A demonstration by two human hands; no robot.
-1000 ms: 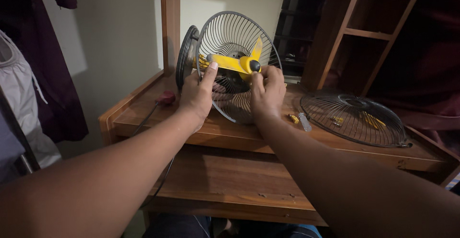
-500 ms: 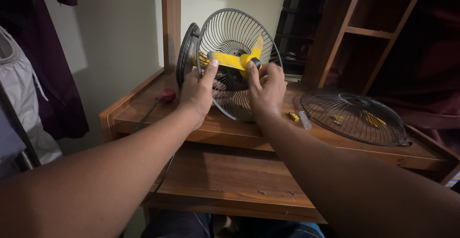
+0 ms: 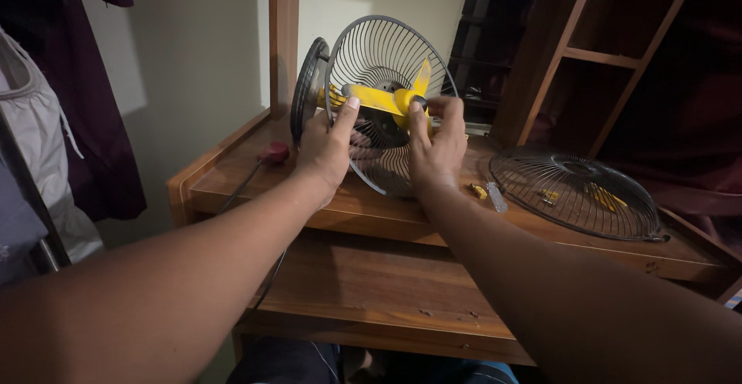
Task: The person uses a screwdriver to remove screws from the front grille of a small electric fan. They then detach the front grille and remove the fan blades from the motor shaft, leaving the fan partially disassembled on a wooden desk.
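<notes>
Both hands on fan: left hand (image 3: 328, 148) steadies yellow blade (image 3: 376, 98), fingers closed on it; right hand (image 3: 437, 144) pinches black hub cap (image 3: 418, 104). Step, likely: turning cap. Loose grille (image 3: 576, 192) right of right hand, on worktop (image 3: 371, 214).

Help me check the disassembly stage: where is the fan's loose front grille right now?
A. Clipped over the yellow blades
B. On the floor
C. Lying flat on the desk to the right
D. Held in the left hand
C: the detached grille lies flat on the wooden desk, right of the fan that both hands hold.
</notes>
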